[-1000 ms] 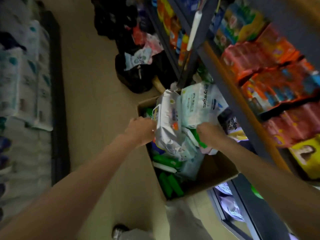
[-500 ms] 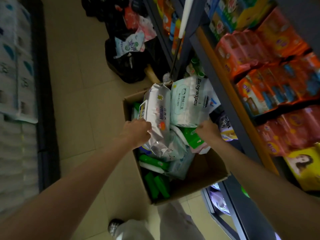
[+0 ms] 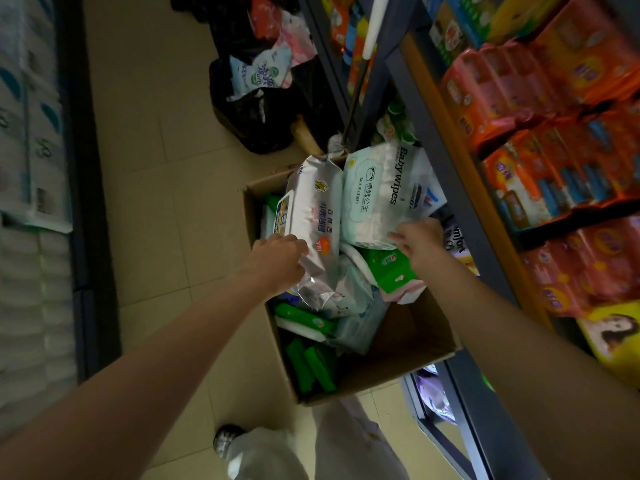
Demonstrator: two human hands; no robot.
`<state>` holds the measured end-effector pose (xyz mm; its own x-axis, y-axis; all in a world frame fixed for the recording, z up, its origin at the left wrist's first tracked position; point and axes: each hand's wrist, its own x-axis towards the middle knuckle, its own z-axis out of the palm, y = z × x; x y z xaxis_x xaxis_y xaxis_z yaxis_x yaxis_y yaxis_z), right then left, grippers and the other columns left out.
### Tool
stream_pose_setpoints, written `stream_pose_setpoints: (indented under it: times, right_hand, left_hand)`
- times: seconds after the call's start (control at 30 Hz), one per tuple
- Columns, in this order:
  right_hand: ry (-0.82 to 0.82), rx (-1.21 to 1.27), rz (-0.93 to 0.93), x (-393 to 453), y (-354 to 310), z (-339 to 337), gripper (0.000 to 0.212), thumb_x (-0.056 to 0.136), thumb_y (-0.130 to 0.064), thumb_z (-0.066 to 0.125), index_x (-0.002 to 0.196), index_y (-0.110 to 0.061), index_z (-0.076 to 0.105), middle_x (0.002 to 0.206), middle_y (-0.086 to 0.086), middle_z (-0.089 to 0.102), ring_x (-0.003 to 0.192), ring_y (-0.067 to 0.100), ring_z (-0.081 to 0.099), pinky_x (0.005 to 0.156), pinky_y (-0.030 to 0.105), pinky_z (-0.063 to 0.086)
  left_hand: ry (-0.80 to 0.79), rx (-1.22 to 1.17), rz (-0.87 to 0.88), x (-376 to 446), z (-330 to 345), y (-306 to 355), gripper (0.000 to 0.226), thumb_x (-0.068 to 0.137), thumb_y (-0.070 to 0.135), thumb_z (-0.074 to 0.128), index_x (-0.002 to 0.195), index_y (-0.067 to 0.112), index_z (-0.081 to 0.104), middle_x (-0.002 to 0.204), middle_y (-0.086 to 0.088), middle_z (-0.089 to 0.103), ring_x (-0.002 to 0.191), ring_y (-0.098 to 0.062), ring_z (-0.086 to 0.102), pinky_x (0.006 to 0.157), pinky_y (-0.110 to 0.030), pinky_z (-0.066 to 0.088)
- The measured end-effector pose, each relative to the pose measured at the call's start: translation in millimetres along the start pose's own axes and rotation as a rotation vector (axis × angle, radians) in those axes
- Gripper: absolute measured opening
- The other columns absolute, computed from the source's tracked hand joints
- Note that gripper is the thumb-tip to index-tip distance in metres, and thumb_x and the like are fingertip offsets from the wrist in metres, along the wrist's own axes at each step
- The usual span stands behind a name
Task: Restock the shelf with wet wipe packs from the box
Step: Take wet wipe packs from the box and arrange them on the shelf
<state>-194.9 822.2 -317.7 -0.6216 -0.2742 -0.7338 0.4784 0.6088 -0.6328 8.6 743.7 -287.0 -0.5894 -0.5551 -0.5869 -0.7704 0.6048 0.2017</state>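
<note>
Over the box (image 3: pixel 398 362), each hand's fingers pinch the near end of a pack lying lengthwise away: left hand (image 3: pixel 277 259), right hand (image 3: pixel 420 244).

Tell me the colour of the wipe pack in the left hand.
Shiny silver with red print, seen in the head view: wipe pack, left hand.

Box (image 3: pixel 408 362) on floor (image 3: pixel 145 168), just left of shelf (image 3: pixel 446 157). Two large wipe packs above box: silver pack (image 3: pixel 313 223) at 11 o'clock, Baby wipes pack (image 3: pixel 377 192) at 1 o'clock, side by side, touching. Smaller packs (image 3: pixel 311 365) inside box at 7 o'clock. Bags (image 3: pixel 263 109) on floor beyond box, 12 o'clock. Stacked rolls (image 3: pixel 27 133), probably tissue, far left.
</note>
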Motion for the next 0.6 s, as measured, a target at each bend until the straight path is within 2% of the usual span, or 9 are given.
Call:
stream_pose_setpoints:
  times: [0.07,0.1,0.13,0.2,0.23,0.37,0.5,0.6]
  right_hand:
    - [-0.013,0.249,0.063,-2.9,-11.0,3.8,0.040,0.089,0.010,0.045,0.128,0.003,0.044,0.080,0.008,0.057,0.058,0.014,0.054,0.030,0.013,0.033]
    - [-0.047,0.317,0.065,-5.1,-16.9,6.3,0.040,0.089,0.010,0.046,0.128,0.004,0.045,0.083,0.007,0.055,0.060,0.013,0.054,0.034,0.011,0.038]
    - [-0.088,0.367,0.059,-7.2,-22.1,9.4,0.040,0.089,0.009,0.047,0.129,0.004,0.045,0.089,0.007,0.053,0.066,0.013,0.056,0.044,0.010,0.046]
    - [-0.123,0.460,0.065,-6.5,-27.9,14.7,0.039,0.089,0.009,0.048,0.127,0.000,0.047,0.094,0.008,0.050,0.079,0.019,0.061,0.065,0.018,0.055]
    - [-0.122,0.500,0.065,-4.9,-29.6,16.3,0.035,0.088,0.010,0.048,0.121,-0.003,0.049,0.091,0.007,0.051,0.079,0.021,0.060,0.064,0.019,0.056]
    - [-0.094,0.521,0.066,-5.1,-42.7,22.6,0.010,0.089,0.006,0.050,0.090,-0.005,0.050,0.073,0.006,0.047,0.056,0.013,0.047,0.036,0.014,0.042]
    - [-0.189,0.318,0.065,-34.3,-59.2,45.5,0.025,0.089,-0.001,0.049,0.068,-0.011,0.040,0.059,0.001,0.032,0.030,0.005,0.032,0.028,0.013,0.021]
    - [-0.205,0.231,-0.052,-64.0,-84.1,57.0,0.029,0.087,0.001,0.046,0.064,-0.013,0.036,0.056,-0.001,0.026,0.035,0.006,0.022,0.030,0.013,0.013]
  left_hand:
    - [-0.009,0.000,0.002,1.0,0.2,1.5,0.041,0.089,0.015,0.048,0.130,0.019,0.049,0.134,-0.004,0.050,0.125,-0.027,0.041,0.106,-0.041,0.034]
    - [-0.015,0.001,0.003,1.3,-0.2,2.6,0.041,0.089,0.015,0.048,0.131,0.019,0.049,0.135,-0.005,0.049,0.125,-0.028,0.041,0.107,-0.041,0.034]
    - [-0.017,0.003,0.004,1.3,-0.5,3.6,0.042,0.089,0.016,0.048,0.131,0.019,0.049,0.135,-0.005,0.049,0.125,-0.028,0.041,0.107,-0.041,0.034]
    - [-0.015,0.005,0.006,0.8,-0.2,4.4,0.042,0.090,0.016,0.048,0.132,0.019,0.048,0.136,-0.005,0.048,0.126,-0.028,0.039,0.107,-0.041,0.033]
    - [-0.011,0.005,0.005,0.3,0.7,4.4,0.042,0.090,0.016,0.048,0.132,0.019,0.048,0.136,-0.005,0.048,0.126,-0.027,0.039,0.107,-0.041,0.033]
    - [0.018,0.042,-0.014,2.9,4.7,-0.7,0.042,0.089,0.016,0.049,0.131,0.020,0.049,0.139,-0.002,0.046,0.134,-0.025,0.030,0.110,-0.040,0.026]
    - [-0.099,0.061,0.010,7.0,1.2,-1.2,0.046,0.089,0.023,0.054,0.134,0.024,0.045,0.142,0.001,0.044,0.137,-0.025,0.026,0.110,-0.042,0.026]
    - [-0.155,0.106,0.078,2.9,-7.8,3.3,0.051,0.090,0.030,0.053,0.139,0.024,0.039,0.145,0.000,0.040,0.139,-0.024,0.024,0.110,-0.043,0.024]
